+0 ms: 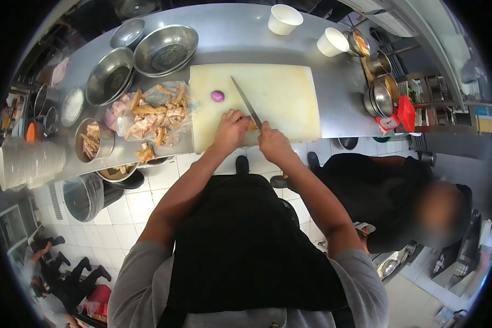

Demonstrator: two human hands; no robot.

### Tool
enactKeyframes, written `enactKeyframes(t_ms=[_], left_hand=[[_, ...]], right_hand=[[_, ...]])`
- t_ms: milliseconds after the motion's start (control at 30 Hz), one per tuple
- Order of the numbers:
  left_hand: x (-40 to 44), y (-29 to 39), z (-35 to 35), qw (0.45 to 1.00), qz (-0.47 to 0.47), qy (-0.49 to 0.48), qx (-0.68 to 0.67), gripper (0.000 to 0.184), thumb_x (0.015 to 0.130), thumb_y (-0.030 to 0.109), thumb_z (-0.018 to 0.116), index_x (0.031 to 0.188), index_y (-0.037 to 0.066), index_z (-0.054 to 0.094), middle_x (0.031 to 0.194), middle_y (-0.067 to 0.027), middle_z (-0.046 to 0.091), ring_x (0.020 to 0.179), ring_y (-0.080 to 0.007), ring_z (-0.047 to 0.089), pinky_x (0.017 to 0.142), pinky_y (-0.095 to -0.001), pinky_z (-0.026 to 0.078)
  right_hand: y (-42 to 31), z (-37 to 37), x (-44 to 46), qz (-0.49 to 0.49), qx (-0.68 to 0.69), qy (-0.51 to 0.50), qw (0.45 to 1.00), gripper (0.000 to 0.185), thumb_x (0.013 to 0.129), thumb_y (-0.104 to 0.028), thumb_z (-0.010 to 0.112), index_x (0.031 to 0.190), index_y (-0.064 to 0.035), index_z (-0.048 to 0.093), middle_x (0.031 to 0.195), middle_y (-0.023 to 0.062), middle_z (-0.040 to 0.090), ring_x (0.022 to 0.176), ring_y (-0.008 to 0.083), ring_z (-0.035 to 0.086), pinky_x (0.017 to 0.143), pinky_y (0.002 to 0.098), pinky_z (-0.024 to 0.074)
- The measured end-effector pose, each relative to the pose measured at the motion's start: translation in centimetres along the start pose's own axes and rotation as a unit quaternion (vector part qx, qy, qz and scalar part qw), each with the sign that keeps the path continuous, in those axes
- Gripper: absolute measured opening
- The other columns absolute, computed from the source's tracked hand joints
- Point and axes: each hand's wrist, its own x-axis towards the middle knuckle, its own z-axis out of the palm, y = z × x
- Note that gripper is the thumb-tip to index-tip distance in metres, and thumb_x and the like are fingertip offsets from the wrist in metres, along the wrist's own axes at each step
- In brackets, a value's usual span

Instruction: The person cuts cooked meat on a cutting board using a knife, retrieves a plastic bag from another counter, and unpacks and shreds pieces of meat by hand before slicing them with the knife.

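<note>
My right hand (272,141) is closed round the handle of a long knife (247,103), whose blade points up and to the left over the white cutting board (290,93). Beside it, near the board's front edge, the curled fingers of my left hand (232,129) press on a small brownish piece (252,125), mostly hidden by the fingers. A purple onion (217,96) lies on the board above my left hand. Chicken pieces (156,112) on clear plastic lie left of the board.
Metal bowls (167,50) stand at the back left, near a pot of pieces (94,141). White tubs (285,19) are at the back; a red scale (387,123) and stacked bowls (381,100) are on the right. A co-worker in black (366,191) is at my right.
</note>
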Motion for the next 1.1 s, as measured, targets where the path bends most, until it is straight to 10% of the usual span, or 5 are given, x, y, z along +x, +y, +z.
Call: enactKeyframes(t_ms=[1100], left_hand=[[-0.2,-0.3,-0.5,1.0,-0.007,-0.011,-0.004,0.02,0.072,-0.003,0.064,0.091,0.004,0.066,0.09,-0.0074,0.055,0.09,-0.026,0.052,0.078,-0.0367,0.042]], right_hand=[[-1.6,-0.2,2.1,0.016,0.052,0.025,0.998,0.025,0.09,-0.019,0.049,0.102,0.002,0.043,0.08,0.032,0.062,0.078,0.0511,0.06,0.07,0.0583,0.047]])
